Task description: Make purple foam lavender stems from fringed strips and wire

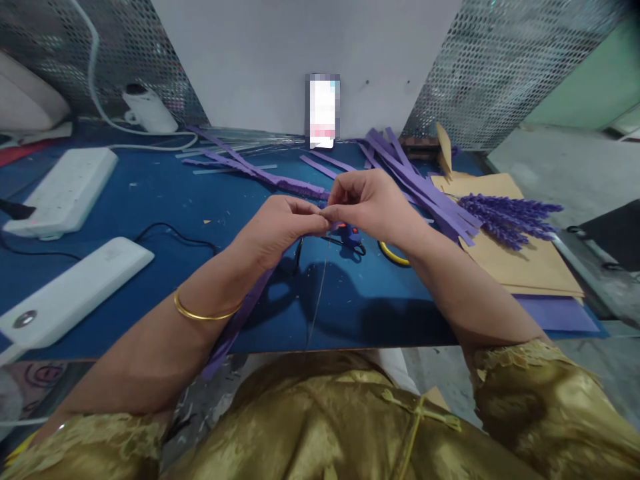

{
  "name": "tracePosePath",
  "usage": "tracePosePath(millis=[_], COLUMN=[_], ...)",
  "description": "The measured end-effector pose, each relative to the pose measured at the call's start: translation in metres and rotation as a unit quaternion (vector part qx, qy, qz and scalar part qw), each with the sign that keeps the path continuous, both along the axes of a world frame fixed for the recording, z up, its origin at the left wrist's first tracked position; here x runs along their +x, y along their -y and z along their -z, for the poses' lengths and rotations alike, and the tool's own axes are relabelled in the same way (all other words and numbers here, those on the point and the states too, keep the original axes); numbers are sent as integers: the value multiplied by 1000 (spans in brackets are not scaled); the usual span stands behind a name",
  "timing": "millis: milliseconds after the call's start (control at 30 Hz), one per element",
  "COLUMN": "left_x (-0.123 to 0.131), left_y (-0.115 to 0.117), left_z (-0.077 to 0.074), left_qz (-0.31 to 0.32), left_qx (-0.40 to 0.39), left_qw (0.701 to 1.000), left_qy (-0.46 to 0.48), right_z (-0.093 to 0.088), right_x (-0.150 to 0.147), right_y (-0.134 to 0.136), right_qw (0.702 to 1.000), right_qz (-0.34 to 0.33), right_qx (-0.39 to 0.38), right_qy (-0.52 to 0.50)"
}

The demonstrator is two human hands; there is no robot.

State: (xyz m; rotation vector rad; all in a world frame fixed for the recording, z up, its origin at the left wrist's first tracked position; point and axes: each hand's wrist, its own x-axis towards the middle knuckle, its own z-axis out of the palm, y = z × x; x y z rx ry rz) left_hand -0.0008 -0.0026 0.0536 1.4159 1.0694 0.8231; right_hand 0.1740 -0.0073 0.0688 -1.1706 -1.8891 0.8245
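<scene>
My left hand (280, 230) and my right hand (367, 203) meet above the blue mat (165, 200), both with fingers pinched together. Between them they hold the top of a long purple fringed paper strip (240, 313), which trails down under my left forearm toward my lap. A thin wire (317, 300) hangs from the same pinch point down to the mat's front edge. Just beneath my hands lies a blue glue gun (350, 237).
Several purple paper strips (425, 190) lie at the back and right. Finished purple lavender sprigs (510, 217) rest on brown paper (525, 263). Two white power strips (65, 190) (70, 293) lie on the left, with cables. A yellow ring (393, 257) sits beside my right wrist.
</scene>
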Motion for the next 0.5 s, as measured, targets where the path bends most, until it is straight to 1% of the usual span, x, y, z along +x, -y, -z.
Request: tracePosePath(millis=[133,267,333,500], left_x=[1,1,1,1], left_y=[0,0,1,1], left_z=[2,1,0,-6], left_qz=[-14,-14,-12,-9], left_qx=[-4,-22,-33,-54], left_qw=[1000,1000,999,998], left_qy=[-3,12,22,39], right_z=[0,0,-1,-6], right_x=[-3,0,6,22], right_y=[0,-3,-5,-13], right_qw=[1000,999,997,979], right_qz=[11,-17,-48,-167], right_qx=[-17,-34,-49,-90], right_qy=[2,-27,-45,-79])
